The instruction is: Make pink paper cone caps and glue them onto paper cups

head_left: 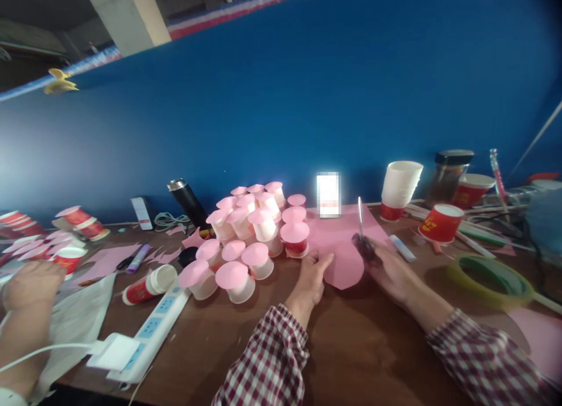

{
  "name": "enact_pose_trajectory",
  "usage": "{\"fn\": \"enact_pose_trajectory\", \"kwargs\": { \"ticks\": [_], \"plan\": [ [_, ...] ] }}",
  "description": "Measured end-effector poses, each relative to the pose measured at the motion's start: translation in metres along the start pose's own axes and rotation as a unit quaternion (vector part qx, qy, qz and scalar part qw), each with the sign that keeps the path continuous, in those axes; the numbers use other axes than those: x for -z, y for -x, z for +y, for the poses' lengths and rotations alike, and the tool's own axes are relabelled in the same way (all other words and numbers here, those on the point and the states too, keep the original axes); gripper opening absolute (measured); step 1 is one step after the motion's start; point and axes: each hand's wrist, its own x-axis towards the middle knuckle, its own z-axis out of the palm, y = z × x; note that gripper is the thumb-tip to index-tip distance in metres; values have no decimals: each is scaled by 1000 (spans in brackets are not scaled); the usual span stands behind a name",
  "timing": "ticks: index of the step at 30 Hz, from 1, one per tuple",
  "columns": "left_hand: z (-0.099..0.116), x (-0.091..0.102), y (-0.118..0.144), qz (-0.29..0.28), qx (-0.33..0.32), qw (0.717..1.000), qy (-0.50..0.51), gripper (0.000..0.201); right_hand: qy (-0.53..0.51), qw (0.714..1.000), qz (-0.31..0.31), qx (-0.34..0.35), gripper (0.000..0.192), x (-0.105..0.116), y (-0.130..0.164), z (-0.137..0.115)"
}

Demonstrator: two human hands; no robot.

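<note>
My left hand (311, 277) pinches the left edge of a sheet of pink paper (345, 262) between thumb and fingers. The paper's near end has a rounded, cut outline. In my right hand (389, 271) are scissors (360, 216) with dark handles, their blade pointing up and away at the paper's right side. How far the blades are apart I cannot tell. Left of my left hand stand several paper cups (254, 267), topped with pink paper cones or discs. The closest is a red cup (295, 248) with a pink top. A glue stick (401, 248) lies beyond my right hand.
A white power strip (153, 330) with a plugged-in charger (113, 351) lies at left, near a tipped cup stack (149, 284). Another person's hand (33, 283) is at far left. Right: stacked white cups (401, 183), a red cup (441, 222), green-yellow tape (492, 280).
</note>
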Motion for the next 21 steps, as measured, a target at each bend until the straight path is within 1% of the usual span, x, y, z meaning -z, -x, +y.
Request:
{"fn": "enact_pose_trajectory", "kwargs": {
  "ticks": [3,7,10,15,17,19,21],
  "plan": [
    [0,1,-1,8,-6,1000,1,23,-27,999,-7,-37,27,-2,3,-2],
    [-2,3,-2,14,-15,999,-31,25,-26,998,-7,-52,40,-1,5,-3],
    [-3,5,-3,23,-12,998,-59,28,14,999,9,-29,46,-1,6,-5],
    [-4,9,-7,67,-22,995,-69,35,77,996,34,34,44,-5,8,-7],
    [-4,9,-8,72,-21,995,-63,36,103,992,47,57,45,-6,8,-8],
    [-3,9,-9,70,-18,996,-60,36,130,989,46,58,43,-5,8,-8],
    [-4,9,-8,67,-18,996,-61,36,144,988,35,40,42,-5,9,-6]
  ]
}}
